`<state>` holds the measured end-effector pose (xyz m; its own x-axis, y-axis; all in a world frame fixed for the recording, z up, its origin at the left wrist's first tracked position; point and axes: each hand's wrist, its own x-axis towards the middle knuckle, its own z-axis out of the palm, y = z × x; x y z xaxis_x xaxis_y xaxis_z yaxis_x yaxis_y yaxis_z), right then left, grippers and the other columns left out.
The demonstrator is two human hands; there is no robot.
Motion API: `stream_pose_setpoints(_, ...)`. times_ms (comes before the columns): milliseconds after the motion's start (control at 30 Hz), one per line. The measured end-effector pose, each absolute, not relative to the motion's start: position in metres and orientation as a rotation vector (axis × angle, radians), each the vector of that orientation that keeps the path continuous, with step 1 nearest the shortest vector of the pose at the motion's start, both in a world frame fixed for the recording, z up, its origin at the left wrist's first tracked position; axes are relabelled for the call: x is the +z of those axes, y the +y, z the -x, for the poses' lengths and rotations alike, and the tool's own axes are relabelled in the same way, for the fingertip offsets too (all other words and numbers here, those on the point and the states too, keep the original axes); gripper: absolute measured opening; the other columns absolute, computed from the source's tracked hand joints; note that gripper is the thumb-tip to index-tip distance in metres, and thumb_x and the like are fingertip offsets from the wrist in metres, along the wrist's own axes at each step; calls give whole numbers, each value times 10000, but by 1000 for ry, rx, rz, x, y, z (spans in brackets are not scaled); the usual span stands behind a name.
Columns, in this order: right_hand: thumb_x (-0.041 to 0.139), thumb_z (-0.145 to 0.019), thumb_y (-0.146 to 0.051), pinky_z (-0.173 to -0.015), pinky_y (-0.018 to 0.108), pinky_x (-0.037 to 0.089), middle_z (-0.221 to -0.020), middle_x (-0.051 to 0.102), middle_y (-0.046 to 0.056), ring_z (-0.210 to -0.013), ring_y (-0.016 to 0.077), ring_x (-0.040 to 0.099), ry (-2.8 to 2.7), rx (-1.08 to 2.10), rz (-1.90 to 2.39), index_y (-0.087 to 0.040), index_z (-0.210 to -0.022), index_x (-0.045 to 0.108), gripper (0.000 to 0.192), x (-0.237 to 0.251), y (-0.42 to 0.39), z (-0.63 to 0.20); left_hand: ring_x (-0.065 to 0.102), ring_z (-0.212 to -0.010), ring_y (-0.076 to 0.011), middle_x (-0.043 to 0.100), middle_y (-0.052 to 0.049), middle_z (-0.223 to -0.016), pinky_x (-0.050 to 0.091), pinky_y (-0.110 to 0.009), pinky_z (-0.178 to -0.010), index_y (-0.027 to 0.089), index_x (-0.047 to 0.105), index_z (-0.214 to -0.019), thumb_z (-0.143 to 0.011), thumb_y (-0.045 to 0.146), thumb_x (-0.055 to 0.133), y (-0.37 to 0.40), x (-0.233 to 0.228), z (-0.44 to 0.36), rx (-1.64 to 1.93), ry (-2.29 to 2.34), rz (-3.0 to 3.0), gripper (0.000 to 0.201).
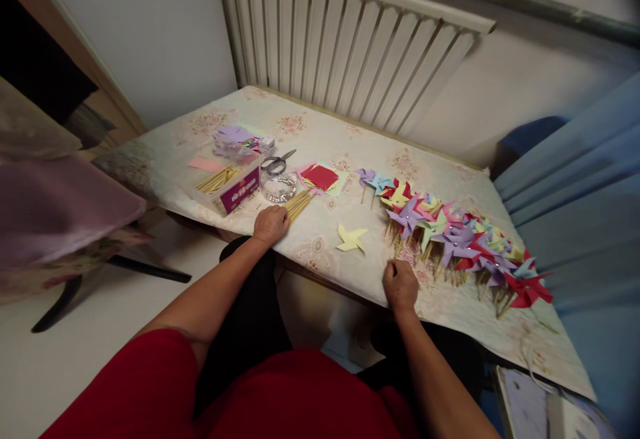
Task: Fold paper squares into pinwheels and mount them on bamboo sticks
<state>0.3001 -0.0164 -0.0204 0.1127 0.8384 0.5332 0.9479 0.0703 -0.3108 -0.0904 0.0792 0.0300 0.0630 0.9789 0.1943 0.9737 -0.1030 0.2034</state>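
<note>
Both hands down at the near edge of the floral-cloth surface [320,139], flat yellow paper pinwheel blank [351,238] between them.

Our left hand [271,224] rests curled on the loose bundle of thin wooden sticks [299,204]; right hand [400,285] is closed, we can't tell on what. One blank: light, floppy, creases easily, so we'd lift it by a blade tip. One pair of grey-handled scissors [278,162], one stick box [231,186]; finished multicoloured paper pinwheels [450,232] overlap, roughly twenty.

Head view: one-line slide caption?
Left hand on wooden sticks, right hand beside finished paper pinwheels; yellow pinwheel blank between.
</note>
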Motion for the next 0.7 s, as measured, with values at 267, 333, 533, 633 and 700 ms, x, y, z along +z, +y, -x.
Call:
stream_pose_setpoints(267, 451, -915, -231, -738, 303, 410, -854, 676, 88, -787, 198, 583, -1725, -226, 1787, -169, -875, 680, 240, -20, -16, -299, 624, -981, -286, 688, -141, -972, 427, -394, -828, 157, 674, -917, -886, 245, 481, 79, 31, 88, 415, 2115, -2282, 215)
stream_pose_setpoints(333, 453, -916, -234, -733, 301, 409, -846, 672, 85, -782, 196, 582, -1729, -229, 1786, -167, -869, 679, 240, -20, -16, -299, 626, -978, -295, 689, -154, -971, 422, -404, -821, 143, 679, -925, -890, 244, 466, 79, 31, 87, 403, 2115, -2291, 239)
stream_pose_setpoints(533, 446, -926, -236, -728, 300, 407, -839, 667, 83, -780, 197, 584, -1731, -261, 1786, -165, -871, 682, 253, -21, -16, -299, 632, -977, -319, 691, -179, -977, 411, -421, -808, 117, 682, -953, -897, 248, 450, 82, 29, 85, 360, 2143, -2290, 273)
stream_pose_setpoints(633, 442, -927, -238, -723, 302, 405, -838, 665, 81, -774, 197, 582, -1732, -255, 1795, -167, -870, 683, 258, -20, -17, -298, 633, -969, -321, 688, -180, -971, 409, -423, -807, 112, 678, -960, -899, 240, 445, 82, 27, 85, 387, 2152, -2289, 273)
stream_pose_setpoints(700, 444, -925, -239, -724, 303, 405, -840, 666, 81, -773, 197, 583, -1730, -249, 1799, -168, -873, 685, 257, -20, -17, -298, 631, -965, -322, 684, -182, -964, 409, -423, -807, 111, 675, -957, -904, 242, 442, 82, 27, 86, 431, 2159, -2288, 272)
